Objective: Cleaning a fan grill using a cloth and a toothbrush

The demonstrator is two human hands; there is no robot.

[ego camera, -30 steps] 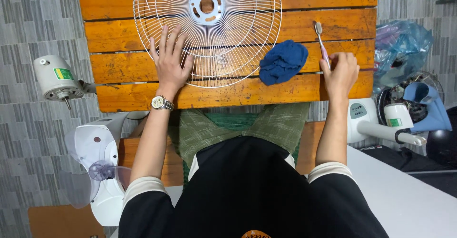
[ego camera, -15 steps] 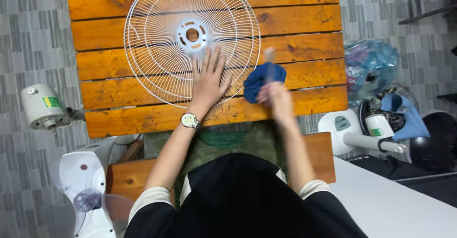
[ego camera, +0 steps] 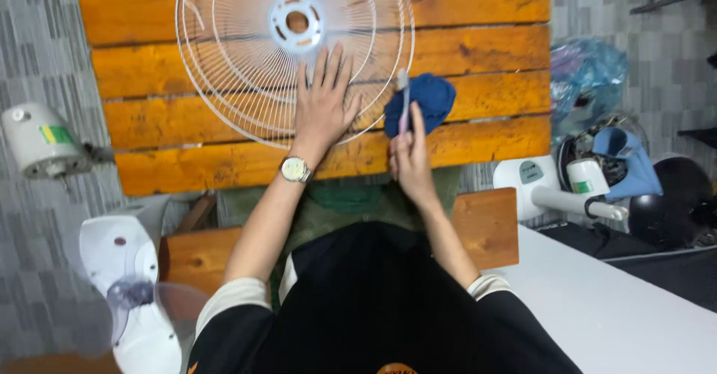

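- Against the frame half a second earlier, the right hand (ego camera: 409, 157) is seen drawn back toward the near edge of the orange slatted wooden table (ego camera: 493, 60); the motion blur over it is gone, and the slim pink-handled brush (ego camera: 403, 103) is now clearly resolved.
- Against the same frame, the left hand (ego camera: 323, 109) is found in nearly the same place on the round white wire fan guard (ego camera: 293, 49), and the guard is shown further right in the picture and larger.
- The left hand is laid flat on the lower right part of the wire guard, fingers spread and extended, nothing gripped. A round-faced wristwatch (ego camera: 295, 168) is worn on that wrist.
- The right hand is closed around the lower end of the brush handle.
- The brush is held with its long axis running near to far across the table, almost upright in the picture; its pale head is pointed away from the person and lies just beside the guard's right rim, over the left edge of the crumpled dark blue cloth (ego camera: 422, 101).
- The guard is laid flat on the table, its white central hub ring (ego camera: 296, 21) facing up.
- No open container is seen on the table. On the floor to the right, a bluish clear plastic bag (ego camera: 590, 75) is bunched up; its contents cannot be told.
- A white fan body with a translucent blade (ego camera: 127, 284) is seen at lower left, and a white fan motor housing (ego camera: 37, 138) at left.
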